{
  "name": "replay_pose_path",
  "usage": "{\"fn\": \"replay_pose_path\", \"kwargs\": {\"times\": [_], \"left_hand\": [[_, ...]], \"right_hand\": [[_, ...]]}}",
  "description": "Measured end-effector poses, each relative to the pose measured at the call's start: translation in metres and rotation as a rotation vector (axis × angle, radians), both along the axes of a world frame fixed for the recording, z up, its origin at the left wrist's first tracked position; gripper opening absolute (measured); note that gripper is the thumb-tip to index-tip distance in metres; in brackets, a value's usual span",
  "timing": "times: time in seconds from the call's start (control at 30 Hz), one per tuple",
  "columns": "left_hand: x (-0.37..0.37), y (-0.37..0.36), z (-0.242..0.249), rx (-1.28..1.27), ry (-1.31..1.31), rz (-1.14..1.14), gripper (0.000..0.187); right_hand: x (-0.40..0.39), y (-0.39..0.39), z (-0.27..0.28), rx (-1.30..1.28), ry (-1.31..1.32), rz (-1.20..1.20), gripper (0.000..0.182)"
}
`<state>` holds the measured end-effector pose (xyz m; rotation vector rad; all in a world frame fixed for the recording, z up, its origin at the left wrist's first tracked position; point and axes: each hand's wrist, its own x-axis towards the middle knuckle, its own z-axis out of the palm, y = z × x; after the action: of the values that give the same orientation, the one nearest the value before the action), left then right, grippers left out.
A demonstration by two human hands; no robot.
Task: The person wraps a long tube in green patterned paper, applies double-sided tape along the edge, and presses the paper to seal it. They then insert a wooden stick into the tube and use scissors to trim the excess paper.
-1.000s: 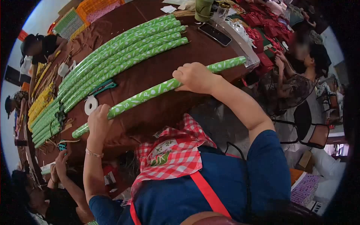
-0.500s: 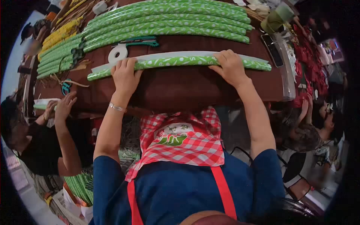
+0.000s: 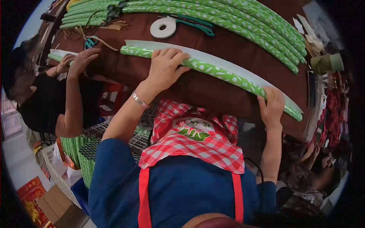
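A long green patterned roll (image 3: 224,73) lies across the brown-covered table, with a white strip of its sheet (image 3: 228,62) showing along the far side. My left hand (image 3: 166,68) rests over the roll left of its middle, fingers curled around it. Near the right end, my right hand (image 3: 272,103) has its fingers over the roll, with the thumb on the near side. Beyond the roll, a white tape roll (image 3: 155,29) lies flat beside teal-handled scissors (image 3: 195,25).
Finished green rolls (image 3: 243,32) lie along the far side. At the left, a co-worker's hands (image 3: 78,62) hold another roll. Teal scissors (image 3: 90,41) lie near them. A phone (image 3: 311,89) and a green roll of ribbon (image 3: 327,64) are at the right edge.
The view has turned, so the table and roll now slant down to the right. My left hand sits farther from the roll's left end; more white sheet shows behind the roll.
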<state>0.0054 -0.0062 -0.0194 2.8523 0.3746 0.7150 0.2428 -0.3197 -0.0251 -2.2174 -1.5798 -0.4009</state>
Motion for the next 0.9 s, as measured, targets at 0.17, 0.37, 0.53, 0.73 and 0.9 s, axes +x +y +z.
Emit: {"fn": "replay_pose_path", "kwargs": {"times": [0.17, 0.37, 0.53, 0.73, 0.9], "left_hand": [[0.0, 0.0, 0.002, -0.078, 0.029, 0.003, 0.035], [-0.003, -0.003, 0.0, -0.046, -0.113, -0.021, 0.033], [0.017, 0.023, 0.013, -0.229, -0.086, 0.063, 0.017], [0.054, 0.079, 0.018, 0.029, 0.196, 0.534, 0.055], [0.046, 0.099, 0.016, -0.078, 0.319, 0.492, 0.051]], "right_hand": [[-0.007, 0.013, 0.01, -0.132, 0.069, -0.047, 0.033], [-0.021, 0.03, 0.007, -0.019, 0.06, 0.005, 0.031], [-0.023, 0.027, 0.002, 0.013, -0.003, -0.007, 0.031], [-0.03, 0.025, 0.001, 0.03, -0.004, -0.035, 0.034], [-0.029, 0.026, 0.001, 0.038, 0.032, -0.04, 0.037]]}}
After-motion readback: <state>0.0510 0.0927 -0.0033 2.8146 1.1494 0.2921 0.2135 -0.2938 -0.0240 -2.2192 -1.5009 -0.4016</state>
